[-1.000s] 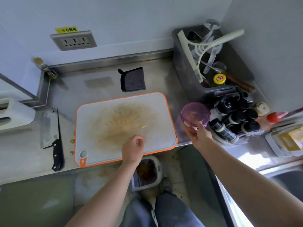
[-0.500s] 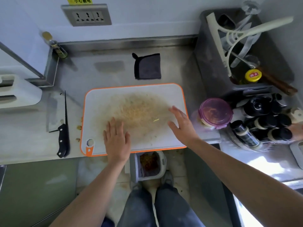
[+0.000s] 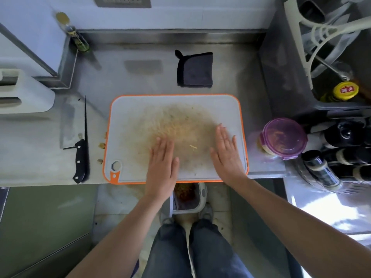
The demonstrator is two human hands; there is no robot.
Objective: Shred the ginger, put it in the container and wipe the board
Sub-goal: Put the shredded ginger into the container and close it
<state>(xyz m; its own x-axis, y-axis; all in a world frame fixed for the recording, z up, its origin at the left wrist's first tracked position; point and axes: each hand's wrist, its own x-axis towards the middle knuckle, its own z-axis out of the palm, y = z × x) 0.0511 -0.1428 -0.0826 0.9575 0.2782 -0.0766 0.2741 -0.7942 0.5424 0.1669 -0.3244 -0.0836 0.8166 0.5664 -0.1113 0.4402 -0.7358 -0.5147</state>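
Steel worktop point(image 3: 140, 77), wall at back. Centre-front: white cutting board point(image 3: 140, 109) w/ orange rim, lying flat, stained tan in the middle, front edge abt level w/ the worktop's edge. L of it: cleaver point(image 3: 81, 157), flat, black handle twd the front. A few small ginger scraps point(image 3: 102, 145) btwn cleaver and board. Behind the board, apart from it: dark folded cloth point(image 3: 194, 70). R of the board, near but not touching: round container point(image 3: 284, 137), purple lid on. Back R: grey crate point(image 3: 281, 67). Front R: cluster of dark bottles point(image 3: 321, 169). Back L corner: small bottle point(image 3: 77, 37).
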